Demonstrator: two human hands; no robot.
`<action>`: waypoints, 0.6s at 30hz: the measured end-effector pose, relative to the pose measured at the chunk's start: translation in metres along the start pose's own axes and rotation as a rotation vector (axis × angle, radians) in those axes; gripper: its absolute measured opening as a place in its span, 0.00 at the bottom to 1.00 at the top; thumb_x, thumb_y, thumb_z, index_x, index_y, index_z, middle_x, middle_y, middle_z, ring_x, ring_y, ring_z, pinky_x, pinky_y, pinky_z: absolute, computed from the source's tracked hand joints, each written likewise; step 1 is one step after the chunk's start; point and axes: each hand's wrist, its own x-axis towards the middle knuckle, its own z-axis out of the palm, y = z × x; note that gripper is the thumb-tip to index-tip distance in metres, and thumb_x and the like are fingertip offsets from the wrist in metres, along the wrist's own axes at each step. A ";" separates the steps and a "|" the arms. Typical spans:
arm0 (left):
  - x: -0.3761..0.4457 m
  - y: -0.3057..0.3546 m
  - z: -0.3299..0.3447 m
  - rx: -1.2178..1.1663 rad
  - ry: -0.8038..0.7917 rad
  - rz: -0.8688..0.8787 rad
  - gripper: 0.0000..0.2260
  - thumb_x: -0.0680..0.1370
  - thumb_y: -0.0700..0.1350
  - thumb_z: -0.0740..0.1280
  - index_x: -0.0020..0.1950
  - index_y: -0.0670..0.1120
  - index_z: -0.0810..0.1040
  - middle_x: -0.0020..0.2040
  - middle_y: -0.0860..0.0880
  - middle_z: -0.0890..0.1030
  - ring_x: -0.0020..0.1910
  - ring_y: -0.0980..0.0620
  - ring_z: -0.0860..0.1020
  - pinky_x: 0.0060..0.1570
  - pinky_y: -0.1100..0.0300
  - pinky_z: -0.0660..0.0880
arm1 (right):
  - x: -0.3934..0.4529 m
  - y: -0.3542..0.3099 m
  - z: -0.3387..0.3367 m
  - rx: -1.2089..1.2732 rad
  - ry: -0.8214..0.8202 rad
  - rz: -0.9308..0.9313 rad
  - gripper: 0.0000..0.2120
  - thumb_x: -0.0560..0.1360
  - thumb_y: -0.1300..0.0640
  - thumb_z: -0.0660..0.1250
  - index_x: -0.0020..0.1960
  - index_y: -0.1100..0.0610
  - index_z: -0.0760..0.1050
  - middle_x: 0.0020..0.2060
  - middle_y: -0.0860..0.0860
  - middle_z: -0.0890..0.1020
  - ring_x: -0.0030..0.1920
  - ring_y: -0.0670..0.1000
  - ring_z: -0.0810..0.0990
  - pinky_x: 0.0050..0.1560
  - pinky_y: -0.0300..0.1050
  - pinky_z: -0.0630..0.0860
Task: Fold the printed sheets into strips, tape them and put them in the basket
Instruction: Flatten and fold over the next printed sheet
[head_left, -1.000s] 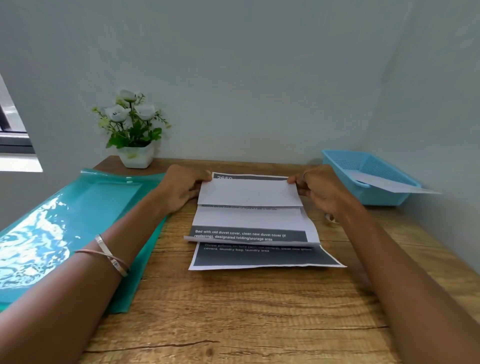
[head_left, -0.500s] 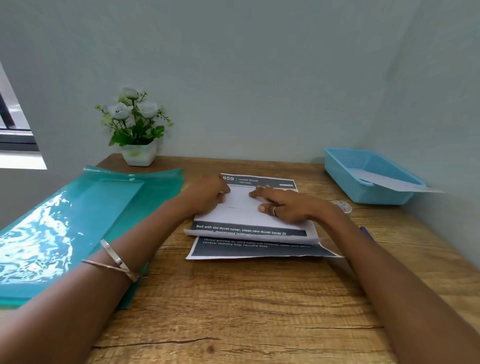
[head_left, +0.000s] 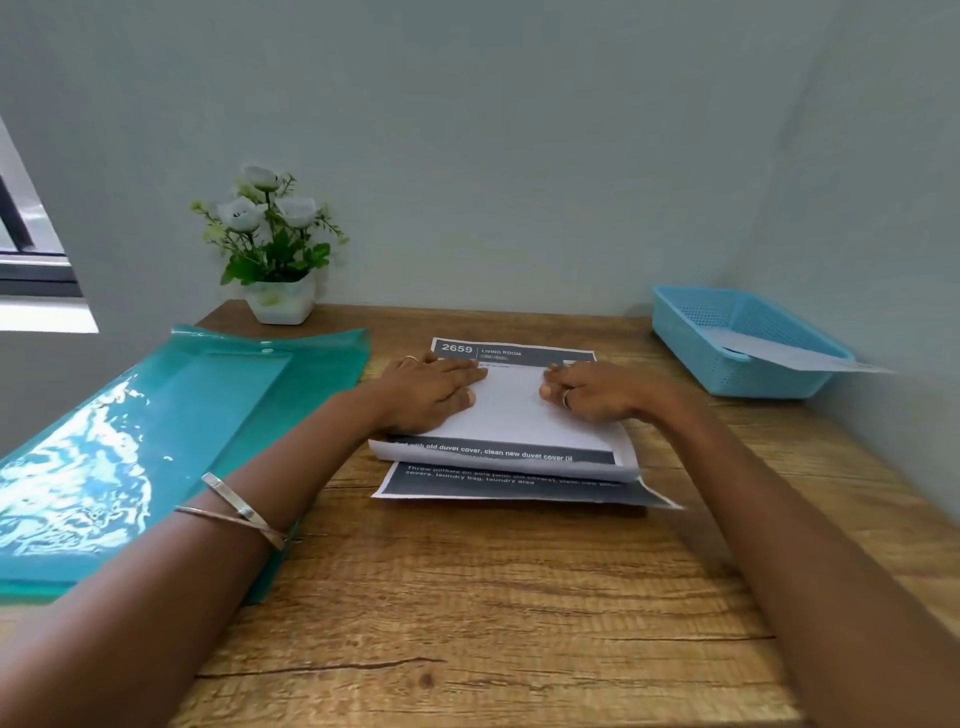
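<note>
A printed sheet (head_left: 511, 415) with dark bands of white text lies folded over itself in the middle of the wooden table, its white back facing up. My left hand (head_left: 434, 387) presses flat on the left part of the fold. My right hand (head_left: 597, 389), with a ring on one finger, presses flat on the right part. A second printed sheet (head_left: 498, 486) lies underneath and sticks out toward me. The blue basket (head_left: 691, 338) stands at the back right with a folded white strip (head_left: 789, 353) lying across its rim.
A teal plastic folder (head_left: 156, 441) covers the table's left side. A white pot of white flowers (head_left: 278, 301) stands at the back left against the wall. Walls close the back and right sides. Bare wood (head_left: 467, 623) lies between me and the sheets.
My hands held the folded flap's far corners, laid it down onto the sheet, and now press on it, sliding apart along the fold.
</note>
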 end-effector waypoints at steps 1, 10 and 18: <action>0.000 -0.001 0.001 -0.019 0.001 0.000 0.23 0.82 0.57 0.47 0.77 0.57 0.51 0.78 0.55 0.51 0.77 0.44 0.50 0.74 0.43 0.49 | -0.003 0.000 -0.002 0.021 -0.002 -0.025 0.26 0.81 0.43 0.51 0.70 0.60 0.67 0.70 0.55 0.69 0.70 0.54 0.67 0.69 0.52 0.60; -0.005 -0.002 -0.003 -0.368 0.205 -0.014 0.12 0.80 0.52 0.60 0.63 0.56 0.74 0.64 0.51 0.75 0.64 0.49 0.69 0.58 0.57 0.64 | -0.057 -0.027 -0.036 0.357 -0.306 -0.450 0.30 0.66 0.56 0.76 0.66 0.48 0.72 0.64 0.43 0.76 0.64 0.43 0.76 0.62 0.41 0.75; -0.015 -0.010 -0.017 -0.971 0.079 -0.097 0.21 0.78 0.62 0.58 0.54 0.51 0.82 0.69 0.52 0.70 0.68 0.51 0.66 0.68 0.58 0.61 | -0.047 -0.014 -0.032 0.392 -0.124 -0.358 0.15 0.70 0.66 0.73 0.55 0.60 0.77 0.45 0.57 0.84 0.47 0.55 0.84 0.53 0.49 0.80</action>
